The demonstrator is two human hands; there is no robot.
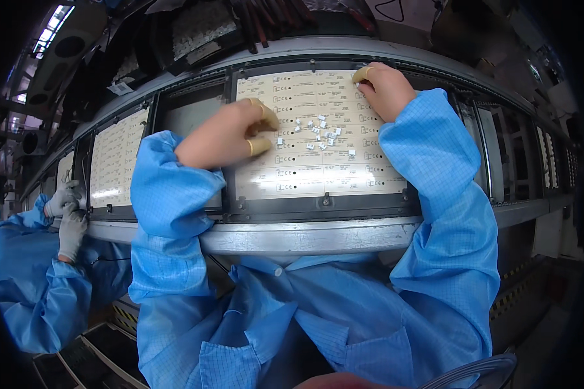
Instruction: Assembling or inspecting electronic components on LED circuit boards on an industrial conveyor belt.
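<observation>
A cream printed circuit board panel [305, 175] lies in a dark frame in front of me, with rows of black print. Several small white connectors [331, 134] are scattered loose over its middle. My left hand [227, 133], slightly blurred, hovers over the panel's left side, thumb and fingers apart, yellow finger cots on the tips. One white connector lies just beyond the gap between them. At the panel's upper right edge my right hand [388, 91], also in yellow finger cots, is closed in a pinch. A bit of white shows at its fingertips, mostly hidden.
A metal rail [311, 238] runs along the near side. To the left, another framed panel [120, 159] sits on the same line, near a co-worker's gloved hands [71, 220]. Behind stands a dark bin of white parts [201, 29], beside red-and-black tool handles [285, 16].
</observation>
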